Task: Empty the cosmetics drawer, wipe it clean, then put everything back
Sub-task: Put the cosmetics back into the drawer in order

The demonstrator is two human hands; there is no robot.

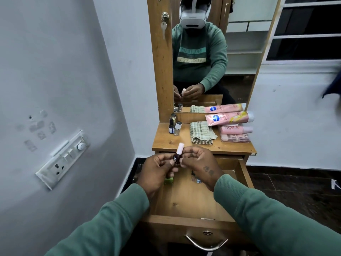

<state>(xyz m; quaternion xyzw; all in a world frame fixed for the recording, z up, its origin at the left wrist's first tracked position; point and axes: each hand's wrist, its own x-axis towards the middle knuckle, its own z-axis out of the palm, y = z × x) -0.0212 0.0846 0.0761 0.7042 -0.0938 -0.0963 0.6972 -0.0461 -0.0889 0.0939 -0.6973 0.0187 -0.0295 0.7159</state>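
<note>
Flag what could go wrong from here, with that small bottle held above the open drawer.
The nail polish bottle is pinched only at the fingertips of the left hand and right hand; it could slip into the drawer onto items left there. The small bottles stand crowded on the dresser top; setting another beside them might topple one.

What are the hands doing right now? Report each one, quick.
Left hand: closed, pinching the nail polish bottle.
Right hand: closed, pinching the same bottle from the other side.
</note>
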